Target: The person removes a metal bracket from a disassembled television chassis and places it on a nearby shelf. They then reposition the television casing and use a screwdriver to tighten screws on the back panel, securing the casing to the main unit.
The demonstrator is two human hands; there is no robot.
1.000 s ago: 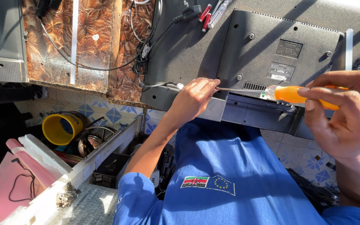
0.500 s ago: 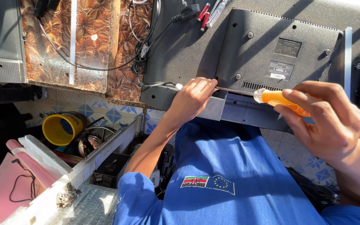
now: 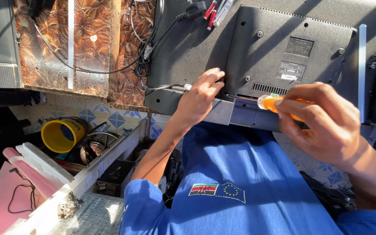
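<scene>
- Screwdriver (image 3: 271, 102) with an orange handle lies level across the lower back of a dark flat-screen set (image 3: 283, 48), its thin shaft pointing left toward the set's bottom edge.
- The right hand (image 3: 323, 124) is closed around the handle, fingers wrapped over the top.
- The left hand (image 3: 199, 98) rests against the back panel at the shaft's tip, fingers loosely curled and pinched near the tip; whether they grip anything small cannot be told.
- The person wears a blue shirt (image 3: 249, 182) with small flag patches.
- A black cable (image 3: 144, 61) hangs over the patterned brown surface to the left of the set.
- A yellow cup (image 3: 62, 135) sits among clutter at lower left, well apart from both hands.
</scene>
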